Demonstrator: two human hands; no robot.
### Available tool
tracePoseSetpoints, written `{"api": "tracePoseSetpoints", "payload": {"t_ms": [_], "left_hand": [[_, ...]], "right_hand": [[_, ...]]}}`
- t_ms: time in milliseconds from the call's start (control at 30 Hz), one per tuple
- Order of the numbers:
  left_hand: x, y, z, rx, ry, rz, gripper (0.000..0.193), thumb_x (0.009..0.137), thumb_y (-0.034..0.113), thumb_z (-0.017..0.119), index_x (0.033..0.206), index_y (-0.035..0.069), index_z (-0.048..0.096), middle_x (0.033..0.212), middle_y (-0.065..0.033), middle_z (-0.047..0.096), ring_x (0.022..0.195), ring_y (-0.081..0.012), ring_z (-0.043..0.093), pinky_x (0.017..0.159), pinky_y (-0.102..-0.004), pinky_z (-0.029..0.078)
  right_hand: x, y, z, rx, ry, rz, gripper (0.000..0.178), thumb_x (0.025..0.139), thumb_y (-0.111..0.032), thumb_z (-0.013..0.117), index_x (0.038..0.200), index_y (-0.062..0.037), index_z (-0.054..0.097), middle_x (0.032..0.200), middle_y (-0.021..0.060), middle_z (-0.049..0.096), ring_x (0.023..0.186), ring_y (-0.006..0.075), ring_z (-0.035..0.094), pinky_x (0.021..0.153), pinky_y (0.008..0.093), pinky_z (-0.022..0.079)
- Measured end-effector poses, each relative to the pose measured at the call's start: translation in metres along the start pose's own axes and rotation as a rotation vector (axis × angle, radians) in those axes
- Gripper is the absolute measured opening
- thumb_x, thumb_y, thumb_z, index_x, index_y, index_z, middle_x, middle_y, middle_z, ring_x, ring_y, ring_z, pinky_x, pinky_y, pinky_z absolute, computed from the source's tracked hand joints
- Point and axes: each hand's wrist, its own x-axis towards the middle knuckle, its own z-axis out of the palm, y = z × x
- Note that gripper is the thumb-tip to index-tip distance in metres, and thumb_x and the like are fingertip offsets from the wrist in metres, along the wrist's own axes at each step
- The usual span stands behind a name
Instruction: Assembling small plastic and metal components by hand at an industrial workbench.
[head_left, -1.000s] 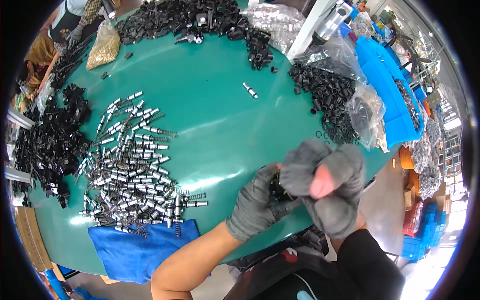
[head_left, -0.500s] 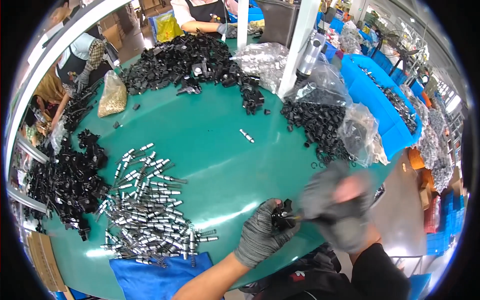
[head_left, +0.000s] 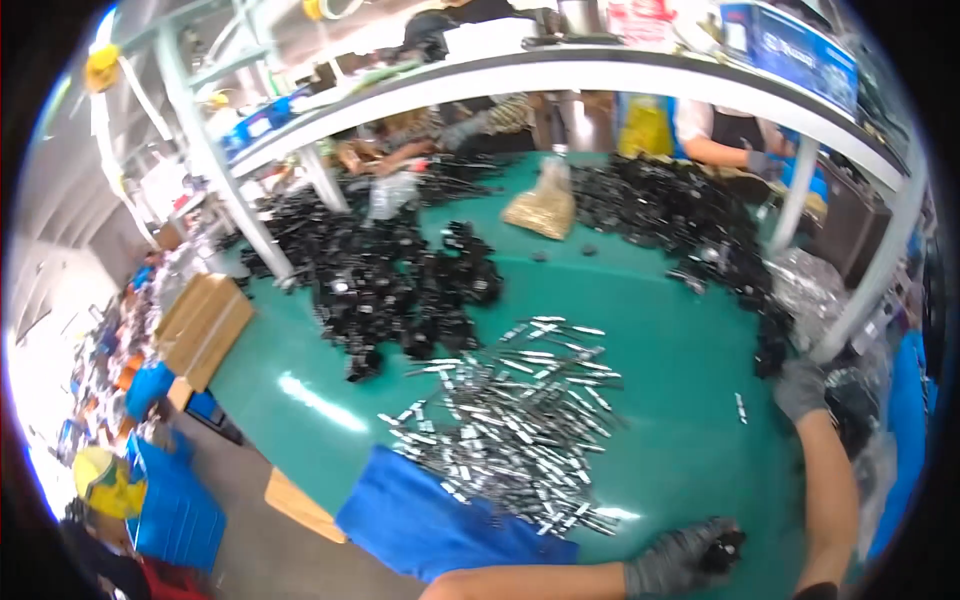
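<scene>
Near right, gloved left hand (head_left: 678, 560) curls around a black part (head_left: 722, 552); farther off, right hand (head_left: 801, 390), openness and hold unclear.

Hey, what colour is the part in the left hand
The part in the left hand looks black, seen in the head view.

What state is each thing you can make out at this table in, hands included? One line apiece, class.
Left hand: gloved, closed around black part.
Right hand: gloved, extended; grip unclear.
Metal pins: loose, heaped.
Lone pin: lying apart.
Black heap: loose parts, piled.
Blue cloth: laid out.
Clear bag: partly filled, gold-coloured pieces.
</scene>
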Motion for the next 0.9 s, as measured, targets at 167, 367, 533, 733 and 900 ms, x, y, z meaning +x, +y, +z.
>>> {"api": "tracePoseSetpoints", "payload": {"t_ms": [167,367,533,733,900], "left_hand": [[-0.013,0.019,0.001,0.100,0.042,0.090,0.053,0.072,0.017,0.085,0.114,0.005,0.056,0.094,-0.0063,0.064,0.086,-0.0140,0.062,0.075,-0.0309,0.052],[0.030,0.004,-0.009,-1.101,0.229,-0.611,0.036,0.086,0.022,0.072,0.118,0.013,0.057,0.107,-0.0054,0.061,0.095,-0.0162,0.056,0.086,-0.0345,0.052],[0.010,-0.015,-0.013,-0.120,0.150,-0.011,0.082,0.079,-0.003,0.074,0.147,0.012,0.030,0.136,-0.0087,0.044,0.125,-0.0206,0.046,0.106,-0.0339,0.041],[0.000,-0.041,-0.014,0.026,0.114,0.328,0.085,0.082,-0.008,0.068,0.151,0.013,0.021,0.137,-0.0081,0.044,0.124,-0.0204,0.047,0.105,-0.0344,0.041],[-0.001,-0.040,-0.002,-0.084,0.031,0.293,0.085,0.085,-0.008,0.065,0.152,0.015,0.019,0.134,-0.0064,0.044,0.120,-0.0185,0.048,0.102,-0.0353,0.042]], "right_hand": [[-0.019,-0.005,-0.003,-0.062,0.147,-0.156,0.022,0.079,-0.029,0.065,0.091,-0.0108,0.068,0.088,0.0154,0.064,0.096,0.0390,0.060,0.089,0.0460,0.049],[-0.147,-0.048,-0.065,0.746,0.376,-0.507,0.023,0.067,-0.002,0.071,0.084,-0.0087,0.058,0.103,0.0171,0.057,0.096,0.0376,0.054,0.083,0.0471,0.045],[-0.216,-0.085,-0.086,0.767,0.539,-0.587,0.033,0.064,-0.002,0.075,0.089,-0.0134,0.057,0.093,0.0119,0.051,0.080,0.0311,0.054,0.065,0.0406,0.043],[-0.236,-0.088,-0.078,0.835,0.545,-0.581,0.034,0.064,-0.004,0.076,0.089,-0.0153,0.056,0.093,0.0118,0.052,0.079,0.0315,0.054,0.064,0.0415,0.044],[-0.245,-0.074,-0.091,0.578,0.528,-0.621,0.035,0.064,-0.010,0.080,0.090,-0.0160,0.058,0.091,0.0115,0.052,0.076,0.0301,0.054,0.062,0.0406,0.043]]}}
